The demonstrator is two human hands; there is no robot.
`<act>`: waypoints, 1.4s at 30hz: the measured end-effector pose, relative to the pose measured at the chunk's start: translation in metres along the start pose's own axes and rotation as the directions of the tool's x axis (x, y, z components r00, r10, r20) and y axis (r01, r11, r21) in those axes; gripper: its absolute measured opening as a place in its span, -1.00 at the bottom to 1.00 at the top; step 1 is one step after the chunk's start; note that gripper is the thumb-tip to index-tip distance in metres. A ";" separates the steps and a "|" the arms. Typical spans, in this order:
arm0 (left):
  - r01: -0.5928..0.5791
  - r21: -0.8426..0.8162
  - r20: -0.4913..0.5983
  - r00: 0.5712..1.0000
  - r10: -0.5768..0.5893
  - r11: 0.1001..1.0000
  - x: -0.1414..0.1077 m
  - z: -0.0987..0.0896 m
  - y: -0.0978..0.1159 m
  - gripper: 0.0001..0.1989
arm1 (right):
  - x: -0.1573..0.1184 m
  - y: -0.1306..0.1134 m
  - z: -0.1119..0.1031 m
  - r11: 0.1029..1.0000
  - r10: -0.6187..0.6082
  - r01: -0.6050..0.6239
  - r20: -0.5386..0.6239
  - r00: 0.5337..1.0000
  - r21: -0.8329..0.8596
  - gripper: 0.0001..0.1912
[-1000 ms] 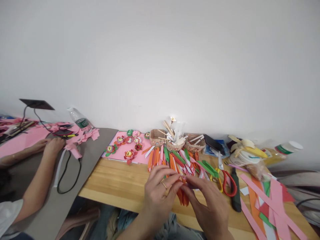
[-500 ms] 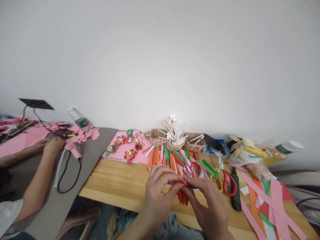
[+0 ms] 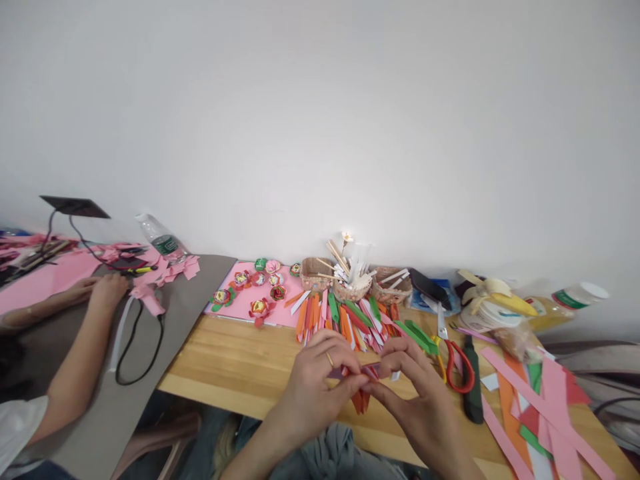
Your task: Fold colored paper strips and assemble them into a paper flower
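My left hand point(image 3: 320, 383) is closed, thumb and fingers pinching a folded paper flower point(image 3: 361, 400) with red-orange petals hanging down and some purple and pink showing on top. My right hand point(image 3: 417, 393) pinches the same paper flower from the other side with thumb and forefinger. Fingertips hide much of the piece. Just beyond the hands lies a pile of folded paper strips point(image 3: 345, 317) in orange, pink, green and white. Finished-looking paper flowers point(image 3: 260, 308) sit on a pink sheet point(image 3: 243, 310) to the left.
Small woven baskets point(image 3: 316, 275) with sticks stand by the wall. Red-and-yellow scissors point(image 3: 460, 367), a dark green-black tool point(image 3: 472, 383) and paper strips point(image 3: 555, 407) lie to the right, with a bottle point(image 3: 570, 300) behind. At left, a co-worker's arm point(image 3: 75, 360) rests near a pink glue gun point(image 3: 149, 297).
My right hand's fingers have lifted and shifted slightly right, showing more of the paper between both hands. The left hand stays nearly in place.
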State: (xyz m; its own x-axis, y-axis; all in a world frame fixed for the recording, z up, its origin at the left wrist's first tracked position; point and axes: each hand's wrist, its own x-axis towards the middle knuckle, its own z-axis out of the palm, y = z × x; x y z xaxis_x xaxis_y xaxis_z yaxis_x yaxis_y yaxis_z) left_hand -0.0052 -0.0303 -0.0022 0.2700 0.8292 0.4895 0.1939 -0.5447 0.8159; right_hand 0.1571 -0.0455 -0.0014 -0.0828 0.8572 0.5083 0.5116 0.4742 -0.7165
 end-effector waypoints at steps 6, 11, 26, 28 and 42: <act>0.357 -0.201 0.070 0.934 -0.350 0.912 0.000 0.003 -0.004 -0.91 | 0.003 0.001 -0.004 0.927 0.281 -0.320 0.200 0.938 0.196 -0.73; 0.566 -0.388 0.212 0.823 -0.527 0.727 -0.001 0.006 -0.014 -0.89 | 0.000 0.009 0.003 0.787 0.436 -0.509 0.270 0.858 0.348 -0.73; 0.560 -0.400 0.090 0.812 -0.577 0.726 0.007 0.011 -0.020 -0.91 | 0.001 0.020 0.008 0.826 0.420 -0.486 0.260 0.869 0.287 -0.77; 0.525 -0.369 0.071 0.838 -0.540 0.766 0.006 0.012 -0.022 -0.95 | 0.001 0.020 0.009 0.896 0.361 -0.399 0.200 0.911 0.197 -0.84; 0.687 -0.395 0.117 0.696 -0.709 0.610 0.005 0.022 -0.030 -0.88 | -0.003 0.027 0.012 0.876 0.392 -0.425 0.178 0.903 0.226 -0.87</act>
State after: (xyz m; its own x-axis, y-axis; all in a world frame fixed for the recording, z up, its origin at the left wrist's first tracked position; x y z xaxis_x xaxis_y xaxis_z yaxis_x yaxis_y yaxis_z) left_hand 0.0107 -0.0131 -0.0309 0.1611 0.9482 -0.2737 -0.0687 0.2875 0.9553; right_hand 0.1607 -0.0328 -0.0279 -0.0266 0.9953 0.0930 0.2903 0.0967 -0.9520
